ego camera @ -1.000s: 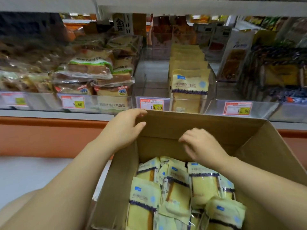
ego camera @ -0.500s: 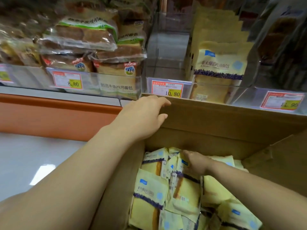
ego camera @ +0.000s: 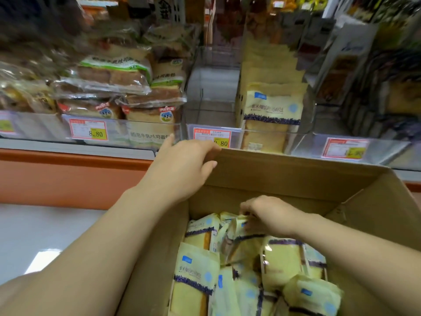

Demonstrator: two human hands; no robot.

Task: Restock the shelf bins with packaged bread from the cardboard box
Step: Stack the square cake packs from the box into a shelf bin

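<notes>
An open cardboard box (ego camera: 296, 176) sits in front of the shelf, filled with several yellow bread packs (ego camera: 196, 270) with purple bands. My left hand (ego camera: 182, 165) holds the box's far left corner, fingers curled over the rim. Inside the box, my right hand (ego camera: 268, 215) pinches the top edge of one yellow bread pack (ego camera: 241, 238) among the others. On the shelf behind the box, a clear bin (ego camera: 211, 131) holds a row of the same yellow packs (ego camera: 271, 110) on its right side, with bare room on its left.
Left of that bin, a clear bin (ego camera: 68, 124) is stacked with brown toast loaves (ego camera: 109, 74) behind an 8.80 price tag (ego camera: 88, 131). Darker packaged goods (ego camera: 373, 87) fill the bins at right. An orange shelf base (ego camera: 68, 179) and pale floor (ego camera: 34, 236) lie at left.
My right hand went down into the box and has taken hold of a pack's top edge. The left hand stayed on the box corner. The view tilted up again.
</notes>
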